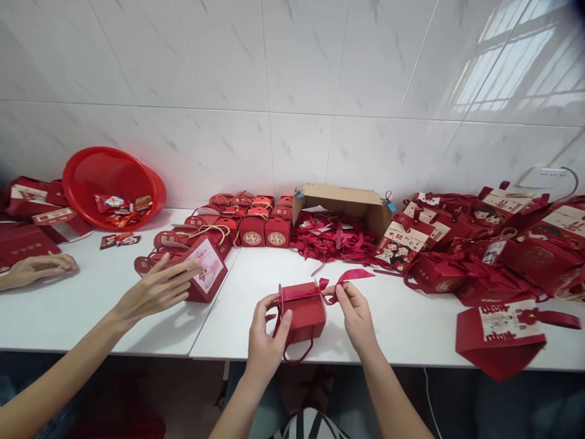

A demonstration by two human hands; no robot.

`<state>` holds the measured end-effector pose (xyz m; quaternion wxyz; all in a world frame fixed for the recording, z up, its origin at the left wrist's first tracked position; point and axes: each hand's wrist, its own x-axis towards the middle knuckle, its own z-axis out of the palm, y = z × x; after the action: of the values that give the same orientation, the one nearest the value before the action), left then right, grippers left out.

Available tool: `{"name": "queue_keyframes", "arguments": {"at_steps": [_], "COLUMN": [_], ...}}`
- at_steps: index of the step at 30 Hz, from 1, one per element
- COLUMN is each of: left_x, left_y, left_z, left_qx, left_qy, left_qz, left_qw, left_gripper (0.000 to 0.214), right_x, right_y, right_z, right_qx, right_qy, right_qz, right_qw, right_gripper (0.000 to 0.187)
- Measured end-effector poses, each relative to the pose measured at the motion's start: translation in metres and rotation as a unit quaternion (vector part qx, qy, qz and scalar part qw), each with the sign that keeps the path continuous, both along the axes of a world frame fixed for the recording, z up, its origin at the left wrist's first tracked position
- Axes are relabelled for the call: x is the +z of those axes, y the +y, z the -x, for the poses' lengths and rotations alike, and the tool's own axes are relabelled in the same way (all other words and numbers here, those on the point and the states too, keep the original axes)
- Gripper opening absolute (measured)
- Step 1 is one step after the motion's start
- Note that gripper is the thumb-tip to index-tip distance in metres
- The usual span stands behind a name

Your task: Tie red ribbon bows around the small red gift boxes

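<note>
A small red gift box (305,318) is tilted up above the front of the white table. My left hand (269,332) is closed round its left side, thumb on the near face. Across its top runs a dark red ribbon (356,275), with a loop at the right corner and a loose tail reaching right. My right hand (351,310) pinches that ribbon beside the box. From the underside of the box hangs a thin red cord handle (299,353).
Behind stands a cardboard box (340,194) spilling ribbons (336,238). Finished-looking red boxes (484,268) crowd the right. A co-worker's hand (159,289) touches a box with a pink picture (208,268). At the far left are a red basin (75,183) with sweets and another hand (41,270).
</note>
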<state>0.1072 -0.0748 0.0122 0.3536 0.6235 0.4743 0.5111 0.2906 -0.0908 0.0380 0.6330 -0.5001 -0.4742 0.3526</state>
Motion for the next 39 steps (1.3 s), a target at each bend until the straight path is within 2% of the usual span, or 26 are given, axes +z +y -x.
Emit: {"name": "queue_keyframes", "arguments": {"at_steps": [3,7,13,19,22,24,25,27,30,34,39], "left_x": [0.002,0.001,0.005,0.006,0.001,-0.002,-0.003,-0.002,0.003,0.014,0.018], "left_y": [0.005,0.012,0.016,0.011,0.011,0.013,0.014,0.017,0.021,0.027,0.033], "left_z": [-0.001,0.001,0.003,-0.004,-0.006,-0.003,-0.001,0.005,0.019,0.042,0.076], "left_qx": [-0.015,0.001,0.002,-0.019,0.006,0.031,0.031,-0.013,-0.076,-0.049,-0.071], "left_qy": [-0.025,-0.035,0.056,0.173,0.146,0.106,0.085,0.048,0.008,-0.066,-0.127], "left_qz": [-0.005,-0.02,-0.064,-0.106,-0.088,-0.031,0.008,0.085,0.164,0.22,0.24], "left_qw": [1.0,0.999,0.996,0.979,0.985,0.993,0.996,0.995,0.983,0.972,0.96], "left_gripper": [0.03,0.032,0.022,0.018,0.018,0.024,0.026,0.028,0.04,0.044,0.04], "right_x": [-0.004,-0.007,-0.008,-0.017,-0.019,-0.02,-0.021,-0.023,-0.027,-0.028,-0.03], "right_y": [0.002,0.001,0.0,0.002,0.0,0.0,0.0,0.002,0.004,0.004,0.003], "right_z": [0.004,0.01,0.017,0.03,0.031,0.028,0.025,0.018,0.004,-0.018,-0.038], "right_qx": [0.008,0.026,0.021,0.011,0.025,0.037,0.033,0.007,-0.041,-0.077,-0.109], "right_qy": [-0.03,-0.066,-0.132,-0.241,-0.171,-0.087,-0.041,0.055,0.181,0.291,0.346], "right_qz": [-0.004,-0.005,-0.018,-0.021,-0.008,0.003,0.008,0.011,0.003,-0.004,0.009], "right_qw": [0.999,0.997,0.991,0.97,0.985,0.996,0.999,0.998,0.983,0.953,0.932], "right_gripper": [0.031,0.03,0.027,0.03,0.029,0.03,0.03,0.03,0.026,0.017,0.016]}}
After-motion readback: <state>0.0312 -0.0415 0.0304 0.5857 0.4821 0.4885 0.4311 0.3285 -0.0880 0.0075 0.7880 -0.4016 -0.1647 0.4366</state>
